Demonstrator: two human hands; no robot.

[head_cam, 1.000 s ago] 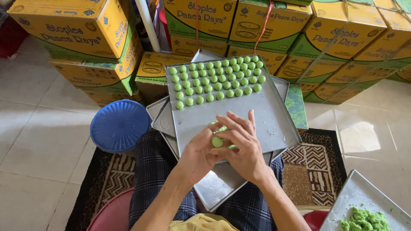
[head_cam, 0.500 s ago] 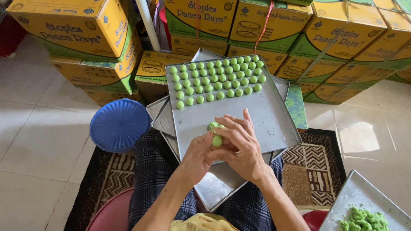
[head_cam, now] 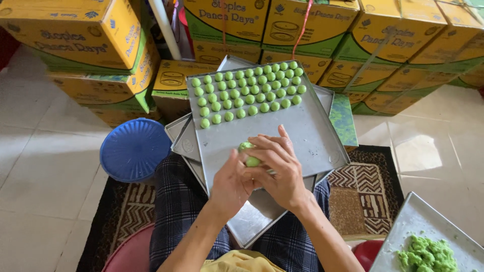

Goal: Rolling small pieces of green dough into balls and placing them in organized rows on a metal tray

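Both hands meet over the near half of the top metal tray (head_cam: pixel 307 136). Left hand (head_cam: pixel 233 182) and right hand (head_cam: pixel 277 168) press together around a lump of green dough (head_cam: pixel 249 155). The grip of each is mostly closed: fingers curled, palms facing each other, only part of the dough showing at the fingertips. A second small bit seems to sit just above the first; hard to tell if it is separate.

The dough looks soft, light and a bit sticky, and would dent easily. Best held loosely between palms or fingertips, not squeezed.

Rows of small green dough balls (head_cam: pixel 247 90) fill the far part of the tray, reaching its far corners; they sit close together and apart from the hands. The tray lies on a stack of other trays (head_cam: pixel 184 138) across the person's lap.

A blue lid (head_cam: pixel 133 149) lies on the floor at the left, near the tray stack. Yellow-green cardboard boxes (head_cam: pixel 312 25) are stacked behind. Another tray at lower right (head_cam: pixel 418 221) holds a heap of loose green dough (head_cam: pixel 426 254). A patterned rug (head_cam: pixel 370 186) is underneath.
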